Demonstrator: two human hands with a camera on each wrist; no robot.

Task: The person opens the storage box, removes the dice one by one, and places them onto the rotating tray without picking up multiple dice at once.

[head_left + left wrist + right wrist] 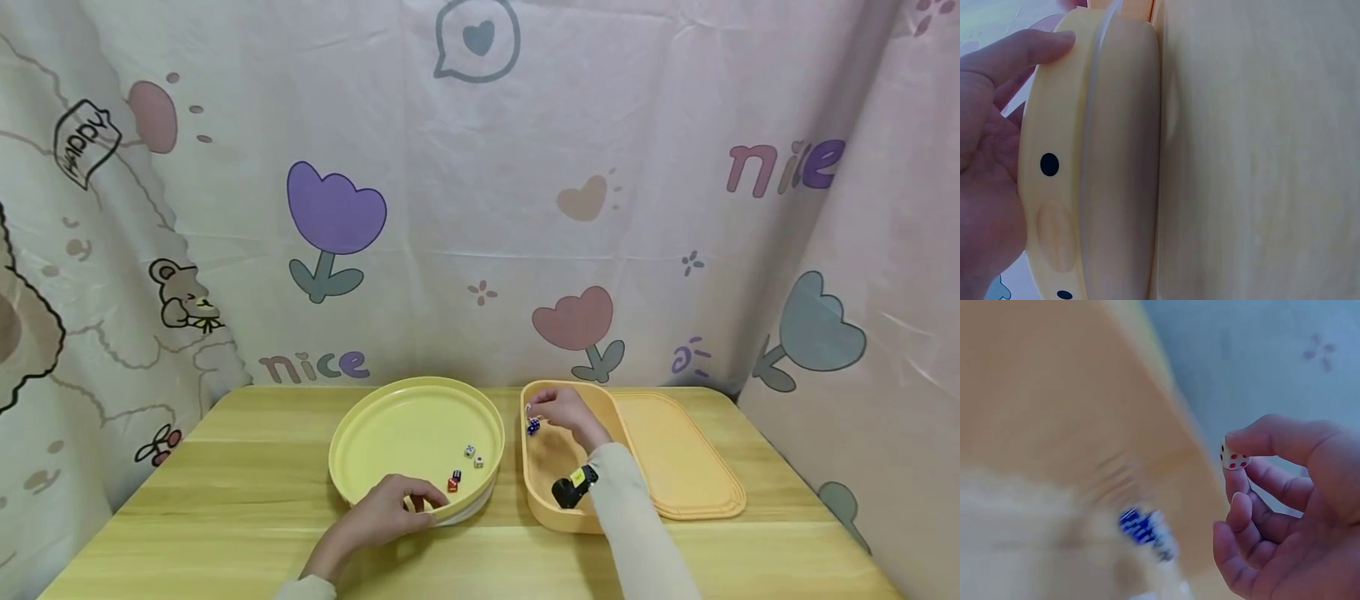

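Note:
My left hand (392,506) grips the near rim of a round yellow tray (401,437), thumb on the outer wall and fingers over the edge. Inside that tray lie two white dice (469,451), a black die (457,475) and a red die (452,485). Over the far left part of an orange bin (555,521), my right hand (564,410) pinches a white die with red and black dots (1235,457) between thumb and forefinger. Blurred blue dice (1137,526) and whitish dice (1163,539) lie in the bin below the fingers.
An orange lid (686,454) lies flat on the wooden table (225,500), right of the bin. A black wrist camera (573,487) on my right wrist overlaps the bin. Behind the table hangs a patterned curtain (450,208).

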